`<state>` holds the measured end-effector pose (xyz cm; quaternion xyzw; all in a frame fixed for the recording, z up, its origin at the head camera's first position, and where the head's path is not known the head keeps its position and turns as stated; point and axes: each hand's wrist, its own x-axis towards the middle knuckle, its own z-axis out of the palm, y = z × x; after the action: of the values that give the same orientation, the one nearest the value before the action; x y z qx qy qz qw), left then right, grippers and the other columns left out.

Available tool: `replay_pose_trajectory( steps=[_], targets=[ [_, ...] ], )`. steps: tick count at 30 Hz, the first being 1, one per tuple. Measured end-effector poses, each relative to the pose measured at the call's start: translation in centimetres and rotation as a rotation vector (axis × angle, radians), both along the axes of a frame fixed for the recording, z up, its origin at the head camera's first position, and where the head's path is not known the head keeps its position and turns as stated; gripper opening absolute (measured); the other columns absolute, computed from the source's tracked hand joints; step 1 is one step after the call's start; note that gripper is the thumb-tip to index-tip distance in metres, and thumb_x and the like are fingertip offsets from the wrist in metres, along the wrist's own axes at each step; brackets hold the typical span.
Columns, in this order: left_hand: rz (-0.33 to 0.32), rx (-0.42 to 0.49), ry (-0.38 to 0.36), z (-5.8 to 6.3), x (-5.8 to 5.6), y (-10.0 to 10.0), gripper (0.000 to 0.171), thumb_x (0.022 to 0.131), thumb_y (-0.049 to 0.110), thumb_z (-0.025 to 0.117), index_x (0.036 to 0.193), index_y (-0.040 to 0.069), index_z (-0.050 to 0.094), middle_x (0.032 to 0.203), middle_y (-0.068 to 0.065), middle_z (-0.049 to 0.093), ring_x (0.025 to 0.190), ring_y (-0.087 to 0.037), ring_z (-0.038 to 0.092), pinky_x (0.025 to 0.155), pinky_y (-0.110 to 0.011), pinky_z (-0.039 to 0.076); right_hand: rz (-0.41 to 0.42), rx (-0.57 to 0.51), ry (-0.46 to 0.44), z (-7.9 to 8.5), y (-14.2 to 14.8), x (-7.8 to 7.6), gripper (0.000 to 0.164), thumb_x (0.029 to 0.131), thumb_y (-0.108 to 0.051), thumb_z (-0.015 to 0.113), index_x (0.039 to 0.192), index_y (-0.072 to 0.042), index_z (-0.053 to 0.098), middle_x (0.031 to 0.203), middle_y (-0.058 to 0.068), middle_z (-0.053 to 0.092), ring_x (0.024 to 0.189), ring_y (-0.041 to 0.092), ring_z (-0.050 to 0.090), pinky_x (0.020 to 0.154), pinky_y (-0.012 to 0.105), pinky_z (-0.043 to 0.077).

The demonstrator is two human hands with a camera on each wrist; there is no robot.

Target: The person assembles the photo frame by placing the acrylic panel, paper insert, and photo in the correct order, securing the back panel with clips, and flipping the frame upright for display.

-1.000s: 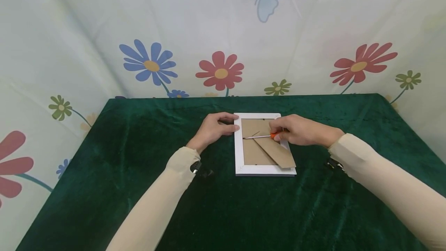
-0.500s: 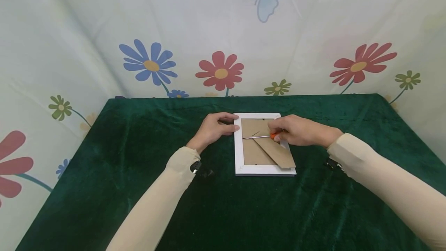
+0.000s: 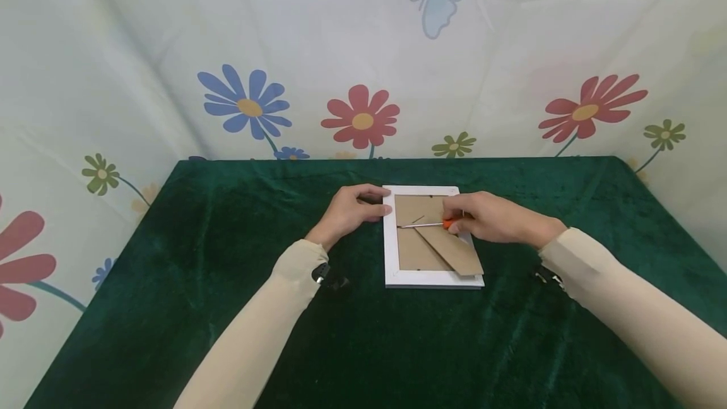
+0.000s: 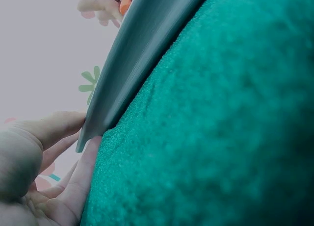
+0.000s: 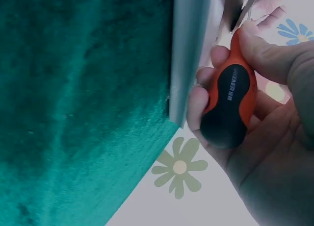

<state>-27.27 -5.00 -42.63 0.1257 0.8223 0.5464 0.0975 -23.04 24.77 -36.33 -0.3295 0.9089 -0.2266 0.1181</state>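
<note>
A white picture frame [image 3: 390, 251] lies back side up, its brown backing board [image 3: 410, 251] facing me and a cardboard stand flap [image 3: 454, 251] angled to the lower right. My left hand [image 3: 349, 212] holds the frame's left edge; in the left wrist view the frame's corner sits between thumb and finger. My right hand [image 3: 491, 218] grips a screwdriver by its orange and black handle [image 5: 228, 103]. Its metal shaft [image 3: 423, 225] crosses the board to the left, with the tip at a small dark tab [image 3: 399, 226] on the inner left edge.
The frame lies on a table covered with dark green velvet cloth [image 3: 255, 207]. Behind and beside the table hangs a white curtain [image 3: 318, 30] printed with flowers and a butterfly. Each wrist wears a dark strap, the left strap [image 3: 320, 271] showing below the sleeve.
The head view has shifted very slightly. My right hand and wrist sit a touch lower, while the screwdriver tip stays at the same tab and my left hand keeps its place.
</note>
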Motion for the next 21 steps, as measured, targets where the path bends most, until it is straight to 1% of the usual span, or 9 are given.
replay_pose_trajectory(
  steps=[5, 9, 13, 21],
  targets=[
    [0.001, 0.002, -0.002, -0.1, -0.1, 0.0, 0.039, 0.096, 0.021, 0.083, 0.133, 0.017, 0.075, 0.125, -0.007, 0.069, 0.098, -0.022, 0.074, 0.096, -0.038, 0.060, -0.042, -0.032, -0.021, -0.6, 0.3, 0.1, 0.013, 0.101, -0.009, 0.074, 0.111, -0.013, 0.067, 0.098, -0.001, 0.064, 0.089, 0.018, 0.059, 0.078, 0.039, 0.054],
    [-0.001, 0.001, -0.002, 0.0, 0.0, -0.1, 0.038, 0.095, 0.022, 0.084, 0.133, 0.018, 0.075, 0.125, -0.007, 0.069, 0.098, -0.022, 0.073, 0.095, -0.038, 0.060, -0.087, -0.046, -0.053, -1.0, 0.5, 0.2, 0.018, 0.102, -0.012, 0.074, 0.118, -0.010, 0.067, 0.103, 0.000, 0.066, 0.092, 0.020, 0.060, 0.085, 0.041, 0.056],
    [-0.005, 0.008, -0.004, 0.0, 0.0, -0.1, 0.040, 0.095, 0.022, 0.084, 0.134, 0.018, 0.074, 0.126, -0.007, 0.069, 0.098, -0.022, 0.074, 0.096, -0.039, 0.060, -0.114, -0.058, -0.059, -1.2, 0.7, 0.5, 0.022, 0.102, -0.015, 0.074, 0.122, -0.008, 0.069, 0.106, 0.000, 0.067, 0.095, 0.020, 0.061, 0.090, 0.042, 0.056],
    [-0.003, 0.007, -0.006, 0.2, 0.1, -0.1, 0.040, 0.096, 0.022, 0.083, 0.134, 0.018, 0.074, 0.127, -0.007, 0.069, 0.099, -0.021, 0.074, 0.097, -0.039, 0.059, -0.135, -0.132, -0.085, -0.9, 1.1, 1.6, 0.018, 0.106, -0.020, 0.069, 0.122, -0.011, 0.069, 0.102, 0.000, 0.064, 0.094, 0.020, 0.059, 0.084, 0.042, 0.052]
  ],
)
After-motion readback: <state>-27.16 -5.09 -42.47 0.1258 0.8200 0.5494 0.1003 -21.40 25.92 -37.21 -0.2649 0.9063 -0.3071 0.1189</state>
